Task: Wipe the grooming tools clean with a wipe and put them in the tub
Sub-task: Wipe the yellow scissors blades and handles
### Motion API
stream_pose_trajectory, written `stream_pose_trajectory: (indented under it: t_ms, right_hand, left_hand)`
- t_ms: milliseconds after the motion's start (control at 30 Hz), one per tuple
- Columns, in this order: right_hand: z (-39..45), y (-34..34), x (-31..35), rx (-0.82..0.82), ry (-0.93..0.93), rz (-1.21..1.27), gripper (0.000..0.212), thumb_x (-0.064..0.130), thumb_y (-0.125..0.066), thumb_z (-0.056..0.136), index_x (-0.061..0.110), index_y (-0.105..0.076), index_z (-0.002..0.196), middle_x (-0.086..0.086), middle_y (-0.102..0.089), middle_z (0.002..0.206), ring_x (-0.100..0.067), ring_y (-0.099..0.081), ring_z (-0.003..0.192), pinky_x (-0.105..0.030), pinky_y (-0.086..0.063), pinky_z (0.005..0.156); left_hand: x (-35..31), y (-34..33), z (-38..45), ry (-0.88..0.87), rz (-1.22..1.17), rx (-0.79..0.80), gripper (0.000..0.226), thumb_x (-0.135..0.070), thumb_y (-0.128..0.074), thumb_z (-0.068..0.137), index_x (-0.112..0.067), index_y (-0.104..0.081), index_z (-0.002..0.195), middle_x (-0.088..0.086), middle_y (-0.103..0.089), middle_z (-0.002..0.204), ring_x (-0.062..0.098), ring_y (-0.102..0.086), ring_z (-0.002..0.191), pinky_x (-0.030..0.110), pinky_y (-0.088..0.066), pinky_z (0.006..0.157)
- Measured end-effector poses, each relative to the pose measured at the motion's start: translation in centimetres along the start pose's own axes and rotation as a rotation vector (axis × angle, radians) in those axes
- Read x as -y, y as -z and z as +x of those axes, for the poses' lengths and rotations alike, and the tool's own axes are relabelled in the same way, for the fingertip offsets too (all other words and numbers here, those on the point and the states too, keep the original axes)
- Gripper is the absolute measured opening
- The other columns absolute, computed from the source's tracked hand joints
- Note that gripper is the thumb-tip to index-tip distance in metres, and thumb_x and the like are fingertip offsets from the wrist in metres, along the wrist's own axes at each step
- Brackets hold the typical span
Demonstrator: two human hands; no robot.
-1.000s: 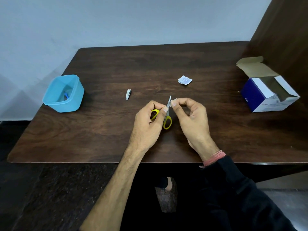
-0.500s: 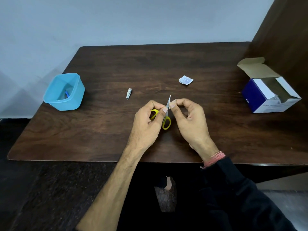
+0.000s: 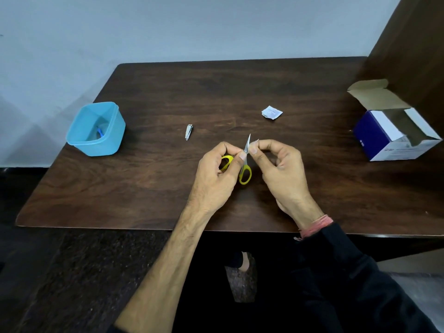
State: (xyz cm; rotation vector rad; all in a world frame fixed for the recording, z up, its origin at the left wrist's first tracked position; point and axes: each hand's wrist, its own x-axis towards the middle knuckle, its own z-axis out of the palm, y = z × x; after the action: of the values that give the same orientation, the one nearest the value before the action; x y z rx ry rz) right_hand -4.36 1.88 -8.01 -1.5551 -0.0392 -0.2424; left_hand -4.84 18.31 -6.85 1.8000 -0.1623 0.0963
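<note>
Left hand [image 3: 217, 174] grips scissors [image 3: 245, 164] — right hand [image 3: 281, 169] pinches wipe [image 3: 252, 148] against blade.

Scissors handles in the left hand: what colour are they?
Yellow. The scissors handle loops show clearly in the head view, gripped by the left hand.

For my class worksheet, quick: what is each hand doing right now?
Left hand: holds the yellow-handled scissors.
Right hand: pinches a small wipe against the blade.

One head-worn view looks forward and down — close over the table [image 3: 168, 193] — facing the far wall [image 3: 192, 25].
</note>
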Motion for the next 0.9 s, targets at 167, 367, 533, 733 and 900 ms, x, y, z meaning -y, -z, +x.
stream_pose_trajectory:
  t_ms: [167,367,533,733,900]
  right_hand:
    - [0.15,0.17,-0.33,-0.099,-0.02,0.065,0.007,0.015,-0.076,0.104,0.01,-0.081,0.104,0.009,-0.076,0.089,0.005,-0.06,0.058,-0.006,-0.042,0.055]
    - [0.09,0.22,-0.21,-0.107,-0.042,0.079,0.007,0.015,-0.075,0.105,0.011,-0.08,0.103,0.012,-0.075,0.086,0.005,-0.059,0.059,-0.006,-0.042,0.055]
    - [0.27,0.11,-0.23,-0.033,-0.035,-0.042,0.009,0.016,-0.072,0.107,0.013,-0.079,0.101,0.02,-0.07,0.075,0.005,-0.058,0.057,-0.005,-0.04,0.054]
    - [-0.1,-0.25,0.38,-0.023,0.006,-0.095,0.008,0.017,-0.073,0.106,0.017,-0.08,0.102,0.008,-0.082,0.097,-0.006,-0.076,0.09,-0.025,-0.058,0.086]
    - [-0.17,-0.13,0.52,-0.113,0.009,-0.017,0.009,0.014,-0.074,0.105,0.018,-0.08,0.099,0.008,-0.081,0.093,-0.002,-0.072,0.083,-0.023,-0.056,0.081]
  left_hand:
    - [-0.18,-0.13,-0.01,-0.012,0.011,0.006,0.014,-0.02,-0.071,0.109,-0.019,-0.073,0.095,0.005,-0.075,0.083,0.008,-0.057,0.073,0.033,-0.048,0.07]
    - [-0.16,-0.24,-0.11,-0.014,0.013,0.009,0.014,-0.02,-0.071,0.109,-0.021,-0.073,0.095,0.003,-0.074,0.08,0.006,-0.056,0.071,0.029,-0.047,0.069]
    - [-0.15,-0.06,-0.04,-0.015,0.029,-0.005,0.012,-0.019,-0.071,0.109,-0.019,-0.073,0.096,-0.012,-0.069,0.074,0.005,-0.055,0.07,0.027,-0.047,0.069]
    - [-0.2,0.05,-0.08,-0.025,0.048,-0.016,0.012,-0.017,-0.071,0.109,-0.019,-0.073,0.097,-0.011,-0.069,0.075,0.004,-0.056,0.07,0.028,-0.048,0.069]
    - [-0.42,-0.25,-0.17,-0.023,0.042,-0.006,0.011,-0.016,-0.071,0.108,-0.014,-0.073,0.098,-0.013,-0.069,0.075,0.001,-0.056,0.07,0.02,-0.047,0.069]
